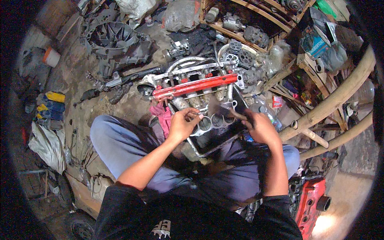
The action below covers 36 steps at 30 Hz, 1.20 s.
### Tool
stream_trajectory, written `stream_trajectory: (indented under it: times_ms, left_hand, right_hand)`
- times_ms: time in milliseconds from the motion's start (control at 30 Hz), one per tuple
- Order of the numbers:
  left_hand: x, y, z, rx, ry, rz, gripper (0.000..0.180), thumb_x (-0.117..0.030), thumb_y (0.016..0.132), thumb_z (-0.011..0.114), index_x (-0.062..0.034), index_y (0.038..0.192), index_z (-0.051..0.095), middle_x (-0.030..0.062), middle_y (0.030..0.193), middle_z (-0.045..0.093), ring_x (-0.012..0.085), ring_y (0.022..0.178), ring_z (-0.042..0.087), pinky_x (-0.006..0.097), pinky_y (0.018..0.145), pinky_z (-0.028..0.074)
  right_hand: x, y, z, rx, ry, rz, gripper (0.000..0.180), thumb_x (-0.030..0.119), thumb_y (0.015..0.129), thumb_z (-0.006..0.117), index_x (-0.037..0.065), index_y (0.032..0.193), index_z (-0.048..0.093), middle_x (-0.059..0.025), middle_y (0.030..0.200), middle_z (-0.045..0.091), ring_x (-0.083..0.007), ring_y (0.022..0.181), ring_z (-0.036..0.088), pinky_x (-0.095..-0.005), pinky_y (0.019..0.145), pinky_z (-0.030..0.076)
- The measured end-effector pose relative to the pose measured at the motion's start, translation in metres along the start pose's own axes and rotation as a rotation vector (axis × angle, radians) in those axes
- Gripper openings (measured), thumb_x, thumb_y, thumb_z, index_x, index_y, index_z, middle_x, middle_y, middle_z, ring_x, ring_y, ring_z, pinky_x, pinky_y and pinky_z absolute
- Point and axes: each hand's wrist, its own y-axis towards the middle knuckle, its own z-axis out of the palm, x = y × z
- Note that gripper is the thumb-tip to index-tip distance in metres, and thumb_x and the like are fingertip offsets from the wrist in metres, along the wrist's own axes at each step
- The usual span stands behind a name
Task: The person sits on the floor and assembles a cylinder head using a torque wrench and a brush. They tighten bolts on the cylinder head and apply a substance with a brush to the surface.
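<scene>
Across my lap lies a metal intake manifold with a red bar [196,87] and a pale flange [206,132] with several round openings. My left hand [185,124] is at the flange's left end, thumb and fingers pinched together; what they hold, if anything, is too small to make out. My right hand [262,128] grips the wooden handle of what looks like a hammer [237,115], its dark head smeared by motion above the openings. Below the manifold sits a black metal tray [199,153], partly hidden. A pink cloth [159,122] lies left of my left hand.
A large grey gear housing [114,42] lies far left on the floor. Wooden shelving [248,38] with metal parts stands at the back. Bent poles [332,102] cross the right side. A red engine cover [312,206] is at lower right.
</scene>
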Motion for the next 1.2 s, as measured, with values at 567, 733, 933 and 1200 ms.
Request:
stream_trajectory:
  times_ms: [567,733,933,1200]
  left_hand:
    - [-0.009,-0.015,0.013,0.028,0.728,0.480,0.064,-0.031,0.082,0.077,-0.0093,0.137,0.054,0.0163,0.140,0.051,0.0376,0.128,0.044,0.049,0.102,0.037]
    - [0.001,-0.016,0.017,0.059,0.776,0.488,0.069,-0.031,0.080,0.078,-0.0047,0.138,0.051,0.0185,0.143,0.050,0.0374,0.130,0.043,0.050,0.101,0.035]
    - [0.002,-0.013,0.018,0.085,0.775,0.449,0.068,-0.033,0.083,0.075,-0.0031,0.140,0.051,0.0170,0.147,0.049,0.0369,0.129,0.044,0.049,0.104,0.035]
    - [0.004,-0.011,0.016,0.122,0.842,0.441,0.071,-0.036,0.085,0.073,-0.0068,0.145,0.048,0.0132,0.155,0.042,0.0387,0.130,0.043,0.049,0.104,0.035]
  right_hand:
    - [-0.008,-0.027,0.113,-0.565,0.178,0.167,0.038,0.012,0.099,0.054,0.000,0.134,0.045,-0.0325,0.093,0.064,-0.0534,0.085,0.061,-0.0555,0.071,0.049]
    - [-0.007,-0.022,0.124,-0.517,0.203,0.211,0.038,0.013,0.100,0.053,-0.001,0.135,0.044,-0.0330,0.088,0.064,-0.0541,0.079,0.062,-0.0573,0.069,0.047]
    - [-0.023,-0.018,0.147,-0.422,0.230,0.300,0.049,0.017,0.101,0.051,-0.001,0.145,0.037,-0.0365,0.093,0.063,-0.0522,0.085,0.065,-0.0583,0.073,0.050]
    - [-0.014,-0.018,0.140,-0.458,0.315,0.301,0.039,0.014,0.099,0.052,-0.001,0.134,0.044,-0.0368,0.087,0.064,-0.0537,0.085,0.064,-0.0613,0.073,0.049]
